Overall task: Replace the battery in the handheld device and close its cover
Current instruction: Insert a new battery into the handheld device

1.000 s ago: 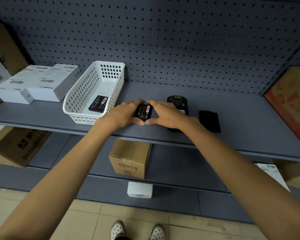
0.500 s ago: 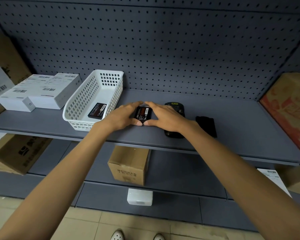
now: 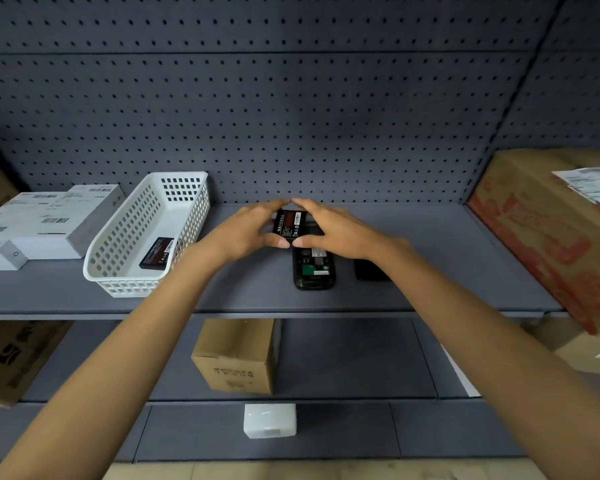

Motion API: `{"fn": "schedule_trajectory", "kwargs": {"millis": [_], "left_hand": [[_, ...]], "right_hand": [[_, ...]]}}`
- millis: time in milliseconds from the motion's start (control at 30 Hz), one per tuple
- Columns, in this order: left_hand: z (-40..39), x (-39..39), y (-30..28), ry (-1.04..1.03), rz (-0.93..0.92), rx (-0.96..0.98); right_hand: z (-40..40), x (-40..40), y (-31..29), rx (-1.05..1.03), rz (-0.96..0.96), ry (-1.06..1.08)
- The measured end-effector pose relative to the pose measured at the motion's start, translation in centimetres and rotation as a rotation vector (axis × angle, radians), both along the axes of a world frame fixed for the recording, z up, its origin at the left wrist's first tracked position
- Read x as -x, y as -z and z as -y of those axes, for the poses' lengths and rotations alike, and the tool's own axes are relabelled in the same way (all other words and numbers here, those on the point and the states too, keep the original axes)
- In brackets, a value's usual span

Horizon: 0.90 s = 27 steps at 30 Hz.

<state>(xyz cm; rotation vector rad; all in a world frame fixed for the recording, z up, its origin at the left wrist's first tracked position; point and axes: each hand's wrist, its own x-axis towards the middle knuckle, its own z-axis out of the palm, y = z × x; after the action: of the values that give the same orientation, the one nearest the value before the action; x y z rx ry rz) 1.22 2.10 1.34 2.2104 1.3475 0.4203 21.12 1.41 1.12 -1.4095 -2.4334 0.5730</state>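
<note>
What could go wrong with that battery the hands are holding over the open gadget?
Both hands, left hand and right hand, pinch the battery by its edges, so it might slip onto the open device. It could go in the wrong way round. The cover lies apart, easy to forget.

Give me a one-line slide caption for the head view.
Both hands hold a battery above the open handheld device.
</note>
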Motion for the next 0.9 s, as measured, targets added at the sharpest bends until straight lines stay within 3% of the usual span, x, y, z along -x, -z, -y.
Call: {"fn": "schedule_trajectory", "kwargs": {"millis": [333,500,900], "left_hand": [[-0.7,-3.7,0.3,-0.056,0.313,-0.035],[-0.2,-4.6,0.7,-0.137,0.356,-0.174],[2.0,-4.6,1.5,-0.222,0.528,-0.171]], "right_hand": [[0.4,-3.7,0.3,-0.103,-0.127,0.11],[1.3,-3.7,1.4,-0.178,-0.221,0.115],[1.8,-3.0,2.8,-0.222,-0.355,0.139]]}}
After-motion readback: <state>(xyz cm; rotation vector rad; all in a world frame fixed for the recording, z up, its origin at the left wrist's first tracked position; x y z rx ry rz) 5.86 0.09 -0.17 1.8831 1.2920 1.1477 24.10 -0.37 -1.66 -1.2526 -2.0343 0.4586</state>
